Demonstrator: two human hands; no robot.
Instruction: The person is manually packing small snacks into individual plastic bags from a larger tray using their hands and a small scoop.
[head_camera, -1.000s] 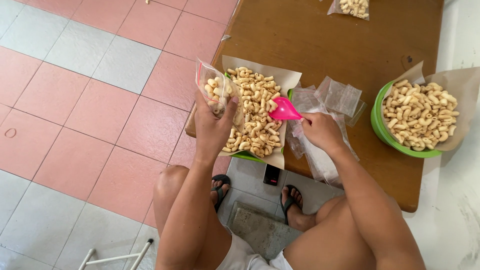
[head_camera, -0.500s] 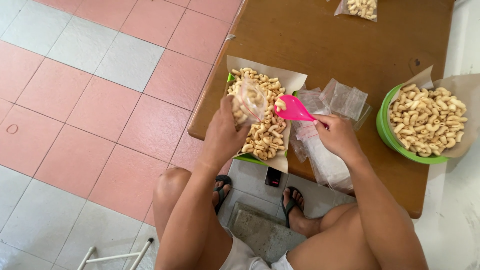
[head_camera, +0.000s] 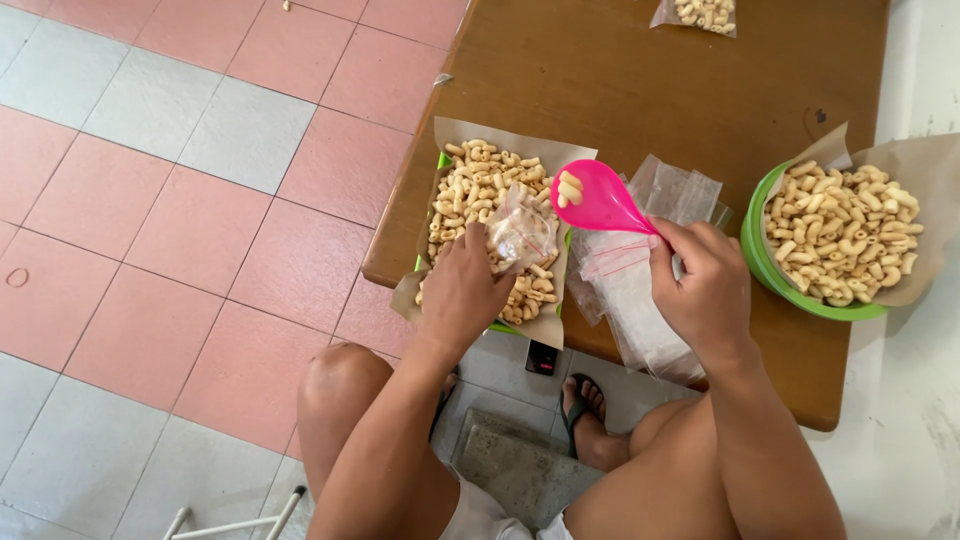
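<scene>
Glossy pink plastic scoop (head_camera: 598, 199), clear crinkly bag (head_camera: 522, 236)

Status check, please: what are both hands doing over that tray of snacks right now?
Left hand holds small clear bag over paper-lined tray. Right hand holds pink scoop, two pieces in it, raised beside the bag. Nothing between scoop and bag.

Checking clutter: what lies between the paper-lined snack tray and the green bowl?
Head view: a pile of empty clear bags on the brown table, with the right hand holding a pink scoop above.
</scene>
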